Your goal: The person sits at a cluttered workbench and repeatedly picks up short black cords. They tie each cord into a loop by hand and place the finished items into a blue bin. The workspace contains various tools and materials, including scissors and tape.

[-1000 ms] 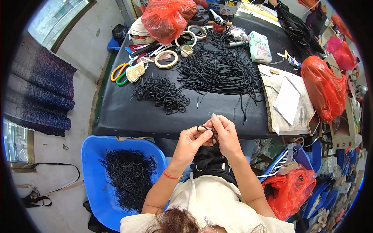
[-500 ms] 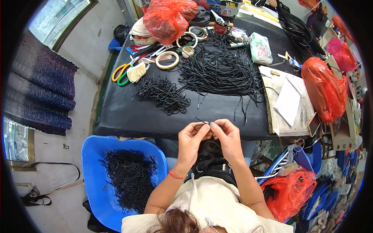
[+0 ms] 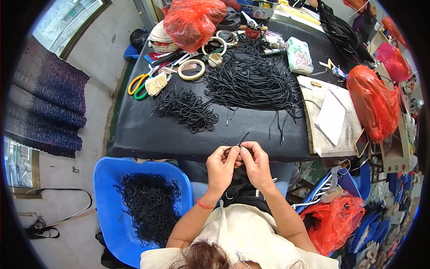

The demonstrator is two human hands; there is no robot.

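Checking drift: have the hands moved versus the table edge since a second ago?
Yes. Both hands dropped slightly toward the body, now overlapping the black table's near edge.

Small craft workshop, cluttered and hand-run. Black-covered worktable (image 3: 148, 130) heaped with black cords (image 3: 251, 83) at twelve o'clock; tape rolls (image 3: 191, 69) and scissors (image 3: 136, 84) toward eleven. Blue tub (image 3: 107, 201) of finished cord loops at seven. Red plastic bags (image 3: 374, 103) of stock at two and five.

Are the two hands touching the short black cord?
Touching. The head view shows the left hand and right hand pinching the black cord between their fingertips, its ends sticking up.
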